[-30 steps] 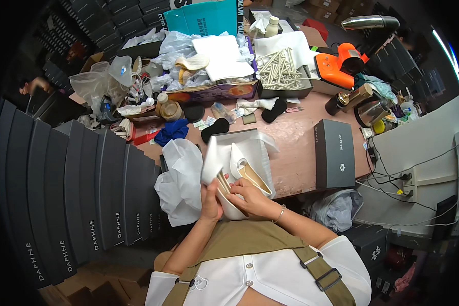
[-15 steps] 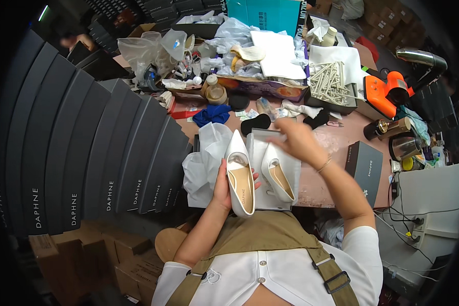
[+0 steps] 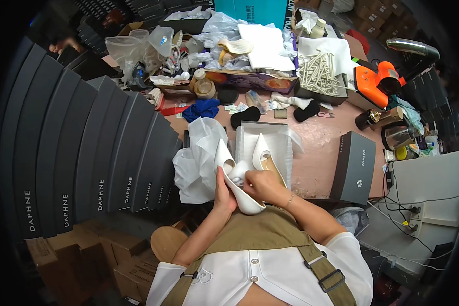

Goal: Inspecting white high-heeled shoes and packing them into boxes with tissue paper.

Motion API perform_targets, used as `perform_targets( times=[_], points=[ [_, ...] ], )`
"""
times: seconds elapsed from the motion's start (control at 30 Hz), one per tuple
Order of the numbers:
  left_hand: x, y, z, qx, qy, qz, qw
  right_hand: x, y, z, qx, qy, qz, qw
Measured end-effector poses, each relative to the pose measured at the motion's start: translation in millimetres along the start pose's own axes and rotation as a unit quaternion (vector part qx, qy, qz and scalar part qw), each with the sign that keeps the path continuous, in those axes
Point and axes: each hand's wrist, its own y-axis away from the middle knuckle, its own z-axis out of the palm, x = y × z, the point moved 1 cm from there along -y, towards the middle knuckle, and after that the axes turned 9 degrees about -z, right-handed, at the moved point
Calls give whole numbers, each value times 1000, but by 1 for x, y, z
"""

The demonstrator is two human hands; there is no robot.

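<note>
The left hand point(image 3: 225, 194) holds the white shoe point(image 3: 247, 200) near the tummy, fingers around its side. The toe points away, a bit left. Just right, the right hand point(image 3: 264, 185) curls; I can't tell what's inside.

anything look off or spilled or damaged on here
No spill or damage shows. The untidiest spot is the purple-sided box at the back, heaped above its rim with crumpled wrapping; a blue cloth lies bunched nearby. The white shoe in the left hand looks intact where visible.
</note>
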Motion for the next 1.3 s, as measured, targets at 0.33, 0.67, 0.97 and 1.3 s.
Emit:
perform_targets(
  times=[0.33,0.67,0.97,1.3],
  points=[
    [-4,-1,-10,-75,-5,-138,988,2,-22,-3,-23,163,-129,978],
    [-17,4,-24,-84,-48,-140,985,17,-9,15,-56,95,-131,985],
    [-12,15,-10,-49,-81,-139,986,20,-3,27,-78,179,-158,968],
    [-8,12,-13,-55,-45,-109,991,-4,10,-1,-54,68,-137,987]
  ],
)
